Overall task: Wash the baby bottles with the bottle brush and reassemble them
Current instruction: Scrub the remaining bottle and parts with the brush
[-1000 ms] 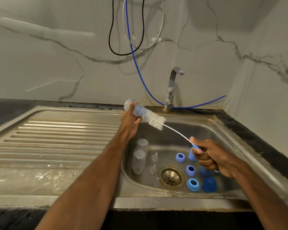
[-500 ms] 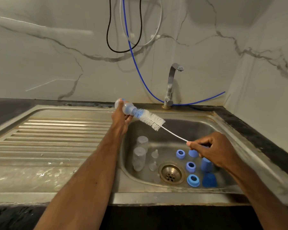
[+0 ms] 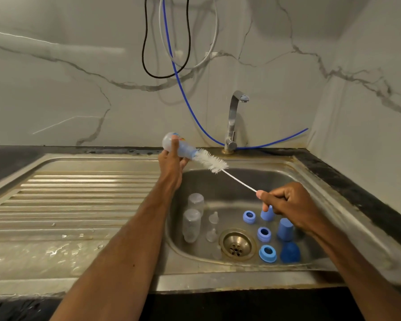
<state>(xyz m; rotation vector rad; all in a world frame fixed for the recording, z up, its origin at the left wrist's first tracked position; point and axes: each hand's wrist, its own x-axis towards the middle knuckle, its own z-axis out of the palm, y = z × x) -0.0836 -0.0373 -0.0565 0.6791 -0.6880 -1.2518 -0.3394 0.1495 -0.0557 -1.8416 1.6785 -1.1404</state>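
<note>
The stainless steel sink (image 3: 79,181) has a ribbed drainboard on its left. Above the basin, the left hand (image 3: 171,166) grips one tilted baby bottle (image 3: 182,148). The right hand (image 3: 287,205) pinches the bottle brush (image 3: 210,162) by its wire stem, with the bristle tip in the bottle's mouth. In the basin are two clear bottles (image 3: 191,224), three blue caps (image 3: 285,229), three blue rings (image 3: 264,234) and two clear nipples (image 3: 214,217).

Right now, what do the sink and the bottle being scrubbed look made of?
Sink: likely stainless steel, brushed and dulled, showing grey metallic glare and pressed drainer ribs. Bottle: probably translucent plastic, with a cloudy-clear wall and blue showing through it.
</note>
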